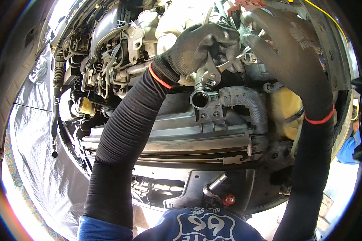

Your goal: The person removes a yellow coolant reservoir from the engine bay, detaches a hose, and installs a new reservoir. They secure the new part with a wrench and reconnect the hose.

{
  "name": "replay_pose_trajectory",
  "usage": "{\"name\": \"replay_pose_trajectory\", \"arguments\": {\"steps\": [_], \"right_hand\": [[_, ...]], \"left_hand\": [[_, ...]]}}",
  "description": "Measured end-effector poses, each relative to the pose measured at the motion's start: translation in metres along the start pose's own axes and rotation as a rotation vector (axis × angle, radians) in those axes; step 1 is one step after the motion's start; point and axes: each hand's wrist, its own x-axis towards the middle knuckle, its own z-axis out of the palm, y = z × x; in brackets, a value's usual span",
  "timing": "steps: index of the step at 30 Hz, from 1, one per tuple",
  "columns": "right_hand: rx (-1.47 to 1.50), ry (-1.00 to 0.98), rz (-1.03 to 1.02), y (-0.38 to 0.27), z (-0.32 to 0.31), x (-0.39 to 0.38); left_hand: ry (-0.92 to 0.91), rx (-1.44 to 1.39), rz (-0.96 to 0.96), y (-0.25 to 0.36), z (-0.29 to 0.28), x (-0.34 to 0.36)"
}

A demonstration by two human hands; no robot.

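My left hand (pixel 205 48), in a black glove, is closed around a pliers-like metal tool (pixel 211 74). The tool's flat, rounded end shows below the fingers, just over the open mouth of a round pipe neck (pixel 200 99). Beside the fingertips juts a slim piece (pixel 228 64), orange at one end and silvery at the other; whether it belongs to the tool I cannot tell. Farther right, my gloved right hand (pixel 287 44) reaches over the engine bay. It is blurred, with the fingers apart near shiny metal parts (pixel 262 33); a firm hold on anything is not visible.
A bent black hose (pixel 251 104) runs right of the pipe neck. Long radiator panels (pixel 189 140) lie below. A yellowish reservoir (pixel 287 112) stands near my right wrist. A bent metal bar (pixel 218 182) sits by the front edge. A grey cover (pixel 44 160) drapes the left side.
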Motion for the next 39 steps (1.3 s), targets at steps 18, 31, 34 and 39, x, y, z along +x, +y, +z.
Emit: {"name": "replay_pose_trajectory", "arguments": {"steps": [18,31,34,39], "right_hand": [[-0.001,0.0,0.133,0.003,0.004,-0.025],[-0.006,0.055,0.141,0.0,0.008,-0.026],[-0.015,-0.007,0.21,0.0,0.006,-0.023],[0.081,-0.006,0.175,-0.005,-0.004,-0.018]], "left_hand": [[-0.057,0.324,0.055,0.009,-0.005,0.011],[0.179,-0.647,-0.449,0.027,0.024,0.054],[0.024,-0.479,-0.188,0.015,0.023,0.059],[0.083,-0.377,-0.177,0.005,0.034,0.06]]}}
